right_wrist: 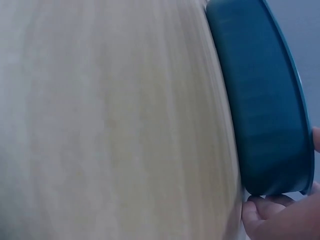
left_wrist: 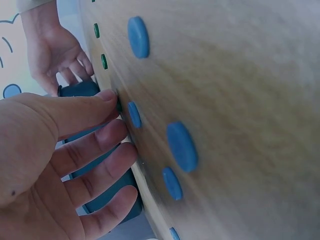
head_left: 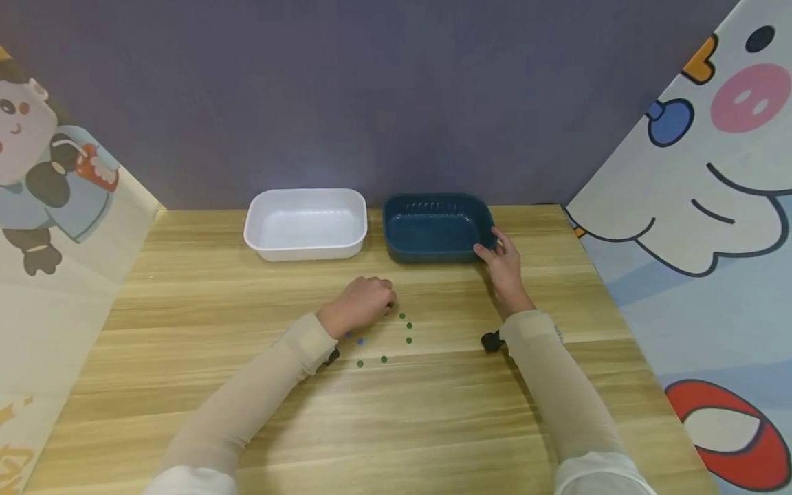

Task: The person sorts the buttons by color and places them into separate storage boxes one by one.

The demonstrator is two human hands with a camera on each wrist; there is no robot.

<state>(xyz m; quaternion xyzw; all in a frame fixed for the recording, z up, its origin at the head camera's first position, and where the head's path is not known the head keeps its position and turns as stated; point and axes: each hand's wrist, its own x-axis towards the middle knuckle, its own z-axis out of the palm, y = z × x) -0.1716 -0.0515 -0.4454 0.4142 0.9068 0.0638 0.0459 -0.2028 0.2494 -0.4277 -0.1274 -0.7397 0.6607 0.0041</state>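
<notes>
My left hand [head_left: 365, 301] is low over the wooden table, in front of the two containers. In the left wrist view its thumb and index finger pinch at a small green disc [left_wrist: 119, 107], mostly covered by the fingertips; the other fingers are loosely bent. Several green discs [head_left: 409, 326] lie in a loose curve to the right of that hand. Blue discs [left_wrist: 182, 146] are scattered beside it, partly hidden by the wrist in the head view. At the back right, my right hand [head_left: 504, 271] grips the near right corner of a dark teal plastic basket [head_left: 433, 257].
A white plastic basket [head_left: 306, 252] stands left of the teal one, near the grey back panel [head_left: 371, 103]. Printed side panels [head_left: 674, 206] border the wooden table [head_left: 433, 426] left and right. A black wrist device [head_left: 491, 342] sits by the right cuff.
</notes>
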